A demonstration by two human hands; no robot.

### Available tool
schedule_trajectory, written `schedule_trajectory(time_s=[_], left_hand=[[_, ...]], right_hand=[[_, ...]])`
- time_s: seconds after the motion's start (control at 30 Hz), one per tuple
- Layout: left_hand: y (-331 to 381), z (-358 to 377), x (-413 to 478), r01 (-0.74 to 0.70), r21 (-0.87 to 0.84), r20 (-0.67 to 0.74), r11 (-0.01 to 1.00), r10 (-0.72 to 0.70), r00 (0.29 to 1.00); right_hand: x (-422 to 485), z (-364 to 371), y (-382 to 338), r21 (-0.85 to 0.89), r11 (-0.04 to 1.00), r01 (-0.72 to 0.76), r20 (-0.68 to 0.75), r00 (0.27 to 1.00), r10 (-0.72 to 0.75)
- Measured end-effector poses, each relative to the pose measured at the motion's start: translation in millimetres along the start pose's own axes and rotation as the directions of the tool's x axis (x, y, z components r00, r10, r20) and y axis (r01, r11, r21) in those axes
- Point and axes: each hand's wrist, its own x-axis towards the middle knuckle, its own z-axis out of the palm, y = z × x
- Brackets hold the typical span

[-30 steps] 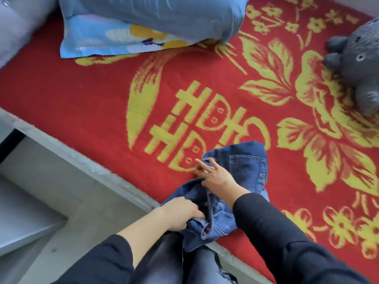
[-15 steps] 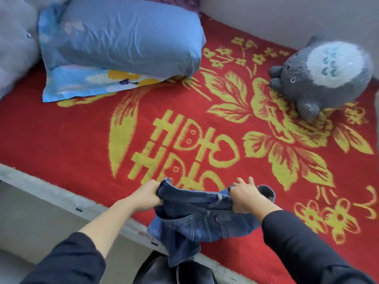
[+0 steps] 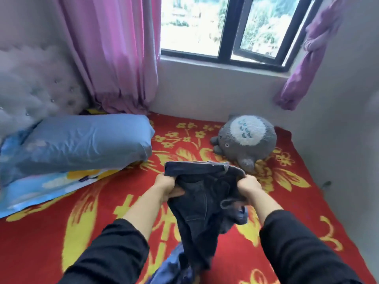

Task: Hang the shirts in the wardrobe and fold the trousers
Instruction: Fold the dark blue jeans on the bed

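A pair of dark blue jeans [image 3: 202, 203] hangs in the air above the red and yellow blanket [image 3: 61, 232] on the bed. My left hand [image 3: 167, 186] grips the waistband at its left side. My right hand [image 3: 249, 186] grips the waistband at its right side. The waist end is up and the legs hang down towards me, bunched at the bottom of the view. Both my sleeves are black.
A blue pillow [image 3: 82, 140] lies at the left on a patterned pillow. A grey plush toy [image 3: 246, 140] sits at the back right by the wall. Pink curtains [image 3: 114, 50] and a window [image 3: 225, 27] are behind the bed.
Both hands have lifted the jeans off the bed edge and hold them up by the waistband. My head has tilted up, so the window and curtains are in view.
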Motion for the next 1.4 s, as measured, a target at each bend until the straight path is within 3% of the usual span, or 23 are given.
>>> schedule_trajectory(time_s=[0.03,0.07,0.13,0.2,0.23,0.3,0.33,0.37,0.43,0.47,0.53,0.6,0.63,0.7,0.77,0.87,0.93,1.17,1.27,1.33,1.4], left_hand=[[28,16,3,-0.099,-0.107,0.023,0.989,0.102,0.995],[58,29,4,-0.207,-0.184,0.024,0.961,0.215,0.976],[117,47,3,-0.484,-0.215,-0.052,0.848,0.485,0.873],[171,52,-4,-0.751,-0.107,-0.11,0.652,0.743,0.66],[193,52,-9,-0.824,-0.021,-0.11,0.566,0.818,0.565],[225,49,-19,-0.912,0.091,-0.075,0.401,0.916,0.395],[232,47,-22,-0.941,0.088,-0.048,0.327,0.945,0.324],[232,44,-23,-0.953,0.081,-0.023,0.293,0.956,0.292],[215,37,-22,-0.951,0.152,0.027,0.268,0.961,0.275],[198,34,-18,-0.943,0.193,0.061,0.27,0.956,0.286],[151,23,-3,-0.882,0.298,0.089,0.365,0.91,0.406],[94,9,14,-0.707,0.496,0.077,0.504,0.786,0.614],[61,-1,22,-0.599,0.596,0.093,0.535,0.695,0.713],[-6,-22,37,-0.418,0.743,0.123,0.523,0.507,0.853],[-77,-46,45,-0.262,0.832,0.109,0.489,0.32,0.941],[-177,-80,46,-0.111,0.901,0.101,0.419,0.047,0.994],[-225,-98,40,-0.078,0.911,0.106,0.404,-0.048,0.993],[-296,-132,7,-0.141,0.899,0.161,0.415,-0.015,0.987],[-329,-146,-8,-0.185,0.961,0.227,0.205,-0.201,0.953],[-352,-155,-12,-0.114,0.989,0.141,0.093,-0.363,0.921],[-369,-159,-12,-0.001,0.994,0.045,0.105,-0.413,0.91]], right_hand=[[8,-22,-22,0.257,0.966,0.004,-0.044,0.999,0.008],[15,-45,-46,0.498,0.867,0.019,-0.069,0.997,0.017],[19,-91,-88,0.737,0.651,0.184,-0.211,0.977,-0.037],[11,-133,-119,0.721,0.463,0.515,-0.489,0.852,-0.187],[6,-152,-128,0.651,0.357,0.67,-0.622,0.74,-0.255],[0,-181,-136,0.554,0.173,0.814,-0.755,0.579,-0.307],[3,-188,-133,0.449,0.184,0.874,-0.809,0.485,-0.332],[0,-191,-127,0.285,0.284,0.916,-0.854,0.377,-0.358],[14,-183,-101,-0.102,0.422,0.901,-0.845,0.146,-0.515],[18,-171,-84,-0.205,0.494,0.845,-0.81,0.137,-0.57],[24,-139,-45,-0.354,0.622,0.699,-0.721,0.219,-0.657],[28,-98,2,-0.573,0.652,0.496,-0.568,0.333,-0.752],[28,-75,27,-0.67,0.619,0.411,-0.442,0.449,-0.777],[23,-24,75,-0.77,0.514,0.378,-0.115,0.71,-0.695],[14,31,124,-0.786,0.438,0.437,0.154,0.824,-0.545],[-10,99,181,-0.749,0.403,0.525,0.385,0.841,-0.38],[-24,129,208,-0.714,0.414,0.565,0.468,0.824,-0.319],[-58,165,259,-0.662,0.507,0.552,0.544,0.819,-0.181],[-78,184,285,-0.624,0.552,0.554,0.65,0.759,-0.027],[-89,200,299,-0.61,0.6,0.517,0.706,0.698,0.116],[-95,212,309,-0.613,0.696,0.373,0.694,0.676,0.248]])
